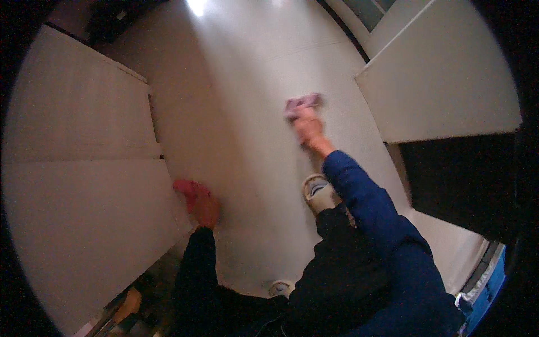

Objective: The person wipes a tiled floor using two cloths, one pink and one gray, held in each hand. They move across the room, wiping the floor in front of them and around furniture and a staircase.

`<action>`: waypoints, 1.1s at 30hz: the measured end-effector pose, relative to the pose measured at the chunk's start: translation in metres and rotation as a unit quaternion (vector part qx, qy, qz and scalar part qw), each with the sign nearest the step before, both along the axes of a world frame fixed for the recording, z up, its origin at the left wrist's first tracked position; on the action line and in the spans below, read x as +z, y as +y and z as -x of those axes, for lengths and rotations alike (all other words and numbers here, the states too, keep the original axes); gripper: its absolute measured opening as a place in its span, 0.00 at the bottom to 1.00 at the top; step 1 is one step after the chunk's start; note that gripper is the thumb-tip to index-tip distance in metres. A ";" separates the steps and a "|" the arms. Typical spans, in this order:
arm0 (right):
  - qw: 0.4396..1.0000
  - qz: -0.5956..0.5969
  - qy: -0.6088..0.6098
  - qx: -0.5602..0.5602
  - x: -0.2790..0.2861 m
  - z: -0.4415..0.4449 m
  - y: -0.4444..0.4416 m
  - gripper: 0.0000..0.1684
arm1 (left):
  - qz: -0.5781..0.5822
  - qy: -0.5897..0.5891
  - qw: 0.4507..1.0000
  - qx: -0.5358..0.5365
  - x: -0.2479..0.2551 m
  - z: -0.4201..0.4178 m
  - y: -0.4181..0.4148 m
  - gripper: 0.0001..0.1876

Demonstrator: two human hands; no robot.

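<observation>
My right hand (309,125) reaches forward, its fingers on a folded pale-pink cloth (304,102) that lies against the smooth, light floor (269,139). Motion blurs that hand a little. Lower on the left, my left hand (205,212) grips a red-pink cloth (190,186) beside the base of the white cabinet (84,198). Whether this cloth touches the floor or the cabinet, I cannot tell. Just below my right forearm shows a beige slip-on shoe (321,196) on my foot. Another beige shoe (281,288) appears near the bottom.
On the right stands a white panel (442,80), with a dark opening (459,181) below it. A blue item (484,280) sits at the lower right edge. Dim clutter (130,303) fills the lower left corner, and a dark object (118,21) lies at the far left.
</observation>
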State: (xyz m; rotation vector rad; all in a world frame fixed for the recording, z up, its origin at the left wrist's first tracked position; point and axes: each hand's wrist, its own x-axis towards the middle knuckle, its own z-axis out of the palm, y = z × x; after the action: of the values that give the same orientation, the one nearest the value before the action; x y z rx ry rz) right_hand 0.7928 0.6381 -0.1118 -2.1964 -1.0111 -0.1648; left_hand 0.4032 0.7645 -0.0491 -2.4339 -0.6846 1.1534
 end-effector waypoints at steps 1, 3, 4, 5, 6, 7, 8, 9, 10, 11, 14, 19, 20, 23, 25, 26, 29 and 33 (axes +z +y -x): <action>0.976 0.091 0.155 0.125 0.028 0.051 0.046 0.10 | -0.008 -0.017 0.998 0.052 0.006 0.016 0.003 0.25; 0.936 0.143 0.117 0.300 0.023 0.105 0.077 0.14 | 0.004 -0.182 0.973 0.142 0.012 0.001 -0.005 0.24; 0.910 0.173 0.106 0.361 0.017 0.120 0.068 0.15 | 0.066 -0.301 0.937 0.167 0.000 -0.021 -0.017 0.23; 0.874 0.183 0.095 0.439 0.020 0.131 0.075 0.16 | 0.112 -0.398 0.891 0.189 0.002 -0.032 -0.020 0.23; 0.852 0.145 0.121 0.489 0.029 0.128 0.080 0.17 | 0.163 -0.477 0.841 0.197 0.003 -0.040 -0.022 0.22; 0.823 0.106 0.149 0.538 0.047 0.120 0.082 0.18 | 0.208 -0.521 0.804 0.196 0.006 -0.042 -0.020 0.22; 0.795 0.075 0.175 0.576 0.054 0.104 0.077 0.18 | 0.234 -0.545 0.781 0.194 0.007 -0.046 -0.019 0.22; 0.793 0.090 0.206 0.566 0.041 0.075 0.080 0.19 | 0.227 -0.573 0.762 0.201 0.006 -0.042 -0.011 0.21; 0.858 0.140 0.126 0.477 0.033 0.033 0.089 0.19 | 0.193 -0.583 0.758 0.220 0.009 -0.027 0.003 0.21; 0.899 0.203 0.055 0.383 0.028 -0.007 0.097 0.19 | 0.145 -0.593 0.751 0.253 0.012 -0.008 0.018 0.21; 0.941 0.091 0.298 0.134 0.047 -0.170 0.065 0.16 | 0.033 -0.606 0.706 0.366 -0.004 0.021 0.057 0.20; 0.976 0.104 0.187 -0.035 0.008 -0.209 0.100 0.12 | -0.034 -0.636 0.673 0.377 -0.027 -0.038 0.071 0.20; 0.987 0.159 -0.029 -0.021 -0.013 -0.201 0.109 0.11 | 0.007 -0.654 0.673 0.346 -0.036 -0.085 0.058 0.20; 0.945 0.141 0.022 0.295 0.005 -0.026 0.150 0.11 | 0.106 -0.598 0.741 0.286 -0.016 -0.162 0.008 0.19; 0.864 0.104 -0.035 0.491 0.009 0.027 0.129 0.13 | 0.238 -0.510 0.787 0.253 -0.005 -0.197 -0.023 0.18; 0.832 0.017 0.012 0.554 0.020 0.026 0.122 0.17 | 0.240 -0.530 0.782 0.224 -0.012 -0.184 -0.025 0.16; 0.840 0.330 0.010 0.432 0.042 -0.052 0.121 0.28 | 0.201 -0.627 0.740 0.140 0.016 -0.158 0.001 0.13; 0.951 0.282 0.115 0.044 0.018 -0.240 0.119 0.15 | 0.052 -0.589 0.725 0.353 0.039 -0.074 0.052 0.26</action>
State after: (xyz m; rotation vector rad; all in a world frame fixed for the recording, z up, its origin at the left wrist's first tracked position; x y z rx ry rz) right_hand 1.0328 0.7575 -0.0936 -2.5860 -1.1144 0.4700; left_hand 0.4776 0.8161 -0.0101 -2.8566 -2.0434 -0.4876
